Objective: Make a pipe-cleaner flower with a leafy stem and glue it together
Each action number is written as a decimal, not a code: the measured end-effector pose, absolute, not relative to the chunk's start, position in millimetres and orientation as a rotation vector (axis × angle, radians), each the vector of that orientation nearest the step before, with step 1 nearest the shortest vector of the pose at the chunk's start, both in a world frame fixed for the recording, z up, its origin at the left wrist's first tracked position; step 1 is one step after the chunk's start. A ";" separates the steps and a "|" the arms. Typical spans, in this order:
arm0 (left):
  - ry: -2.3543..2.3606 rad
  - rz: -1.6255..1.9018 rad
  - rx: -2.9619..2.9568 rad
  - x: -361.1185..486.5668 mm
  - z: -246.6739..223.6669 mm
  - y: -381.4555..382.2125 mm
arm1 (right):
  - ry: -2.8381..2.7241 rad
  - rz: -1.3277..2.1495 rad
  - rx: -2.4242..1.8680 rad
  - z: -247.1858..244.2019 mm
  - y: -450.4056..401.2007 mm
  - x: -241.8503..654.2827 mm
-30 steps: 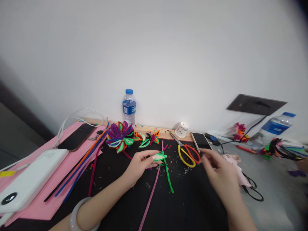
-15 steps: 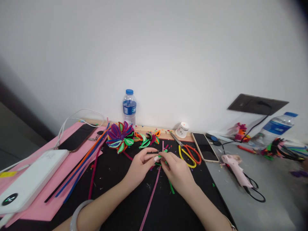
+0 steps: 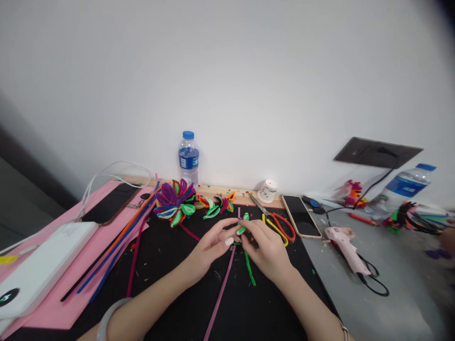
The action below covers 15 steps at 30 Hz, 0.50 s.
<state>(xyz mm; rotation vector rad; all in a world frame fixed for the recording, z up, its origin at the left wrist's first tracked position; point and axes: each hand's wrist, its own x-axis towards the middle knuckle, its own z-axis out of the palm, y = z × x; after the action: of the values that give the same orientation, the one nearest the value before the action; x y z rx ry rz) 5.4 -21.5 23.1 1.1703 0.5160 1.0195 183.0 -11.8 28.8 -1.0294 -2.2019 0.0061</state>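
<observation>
Over the black mat [image 3: 177, 293], my left hand [image 3: 213, 244] and my right hand [image 3: 268, 246] meet at the fingertips. Between them they pinch a green pipe cleaner [image 3: 250, 270], its upper part bent into a small loop and its tail hanging toward the mat. Beneath the hands runs a long pink pipe cleaner [image 3: 222, 296]. Left of them lies a multicoloured pipe-cleaner flower [image 3: 176, 201], with smaller looped leaf shapes [image 3: 212, 208] beside it. My fingers partly hide the green loop's lower end.
Scissors [image 3: 284, 227] and a paper cup [image 3: 267, 191] stand behind my right hand, near a phone [image 3: 301, 216]. A pink glue gun [image 3: 348, 250] lies further right. A bottle [image 3: 188, 161] is by the wall; a white power bank [image 3: 46, 265] rests on pink sheets at left.
My left fingers have loosened and shifted slightly, and more of the green loop shows between the hands. The whole view has moved a little.
</observation>
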 end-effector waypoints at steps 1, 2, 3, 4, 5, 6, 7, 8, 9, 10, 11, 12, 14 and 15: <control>0.531 1.025 1.183 5.3 23.1 -21.9 | -2.169 0.005 -1.031 28.7 -12.1 183.9; 0.567 1.040 1.202 5.1 22.8 -22.3 | -2.123 0.008 -1.048 28.9 -12.2 185.3; 0.623 1.061 1.232 4.9 22.5 -22.7 | -2.066 0.023 -1.084 29.3 -12.2 187.3; 0.691 1.083 1.286 4.6 22.2 -23.2 | -1.997 0.055 -1.138 30.0 -11.9 190.1; 0.757 1.096 1.372 4.4 22.2 -23.9 | -1.914 0.112 -1.202 30.7 -11.0 193.4; 0.802 1.090 1.493 4.2 22.6 -24.9 | -1.827 0.197 -1.264 31.3 -9.7 197.2; 0.814 1.065 1.646 4.4 23.3 -26.1 | -1.741 0.312 -1.314 31.6 -7.8 201.3; 0.789 1.014 1.817 5.0 24.3 -27.5 | -1.661 0.451 -1.343 31.4 -5.6 205.3; 0.739 0.943 1.983 6.0 25.2 -29.1 | -1.596 0.603 -1.351 30.8 -3.3 208.9; 0.686 0.867 2.127 7.4 25.9 -30.7 | -1.539 0.748 -1.347 29.6 -0.9 212.1; 0.653 0.797 2.241 9.0 26.3 -32.3 | -1.488 0.877 -1.334 28.2 1.2 214.6; 0.638 0.738 2.325 10.6 26.2 -33.7 | -1.451 0.985 -1.323 26.7 3.0 216.5; 0.640 0.651 2.433 13.4 24.7 -35.7 | -1.418 1.152 -1.309 23.6 5.3 218.5; 0.642 0.620 2.466 14.2 23.5 -36.2 | -1.422 1.215 -1.308 22.2 5.8 219.0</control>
<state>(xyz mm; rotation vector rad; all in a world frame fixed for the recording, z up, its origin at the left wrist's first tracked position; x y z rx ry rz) 14.2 -36.2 23.5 2.4660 0.6421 0.6203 219.0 5.8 22.2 -1.3075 -1.4219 1.2153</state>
